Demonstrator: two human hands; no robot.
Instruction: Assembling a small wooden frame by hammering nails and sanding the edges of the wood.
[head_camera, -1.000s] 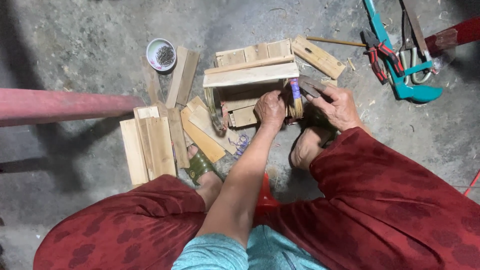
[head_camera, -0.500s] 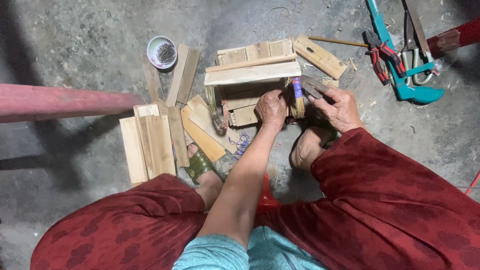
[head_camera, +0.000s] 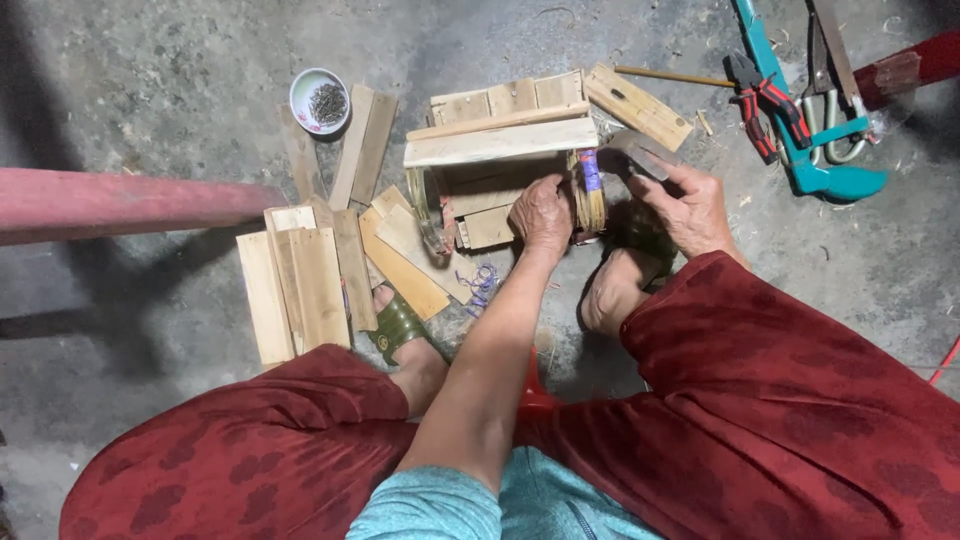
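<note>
Nearest the viewer: the person sits low, red-trousered knees spread, one foot in a green sandal (head_camera: 400, 325) on the concrete floor (head_camera: 150, 400).

Left hand (head_camera: 543, 213): laid on the small wooden box frame (head_camera: 500, 160), fingers curled down against a bundle of straw-coloured fibre (head_camera: 590, 195) bound with a purple band. Grip on the bundle appears closed, though the fingertips are hidden.

Right hand (head_camera: 690, 205): at 3 o'clock of the bundle, fingers closed around a flat grey metal tool (head_camera: 640, 155), its blade pointing toward 10 o'clock at the frame's end.

At 9 o'clock of the frame: loose wooden slats (head_camera: 300, 285) lying side by side, some overlapping. A red pole (head_camera: 120, 200) crosses from the left edge.

Farther out, at 11 o'clock: a small white bowl (head_camera: 320, 100) holding dark nails. At 2 o'clock: a teal-framed saw (head_camera: 800, 150) and red-handled pliers (head_camera: 765, 105), touching each other.
</note>
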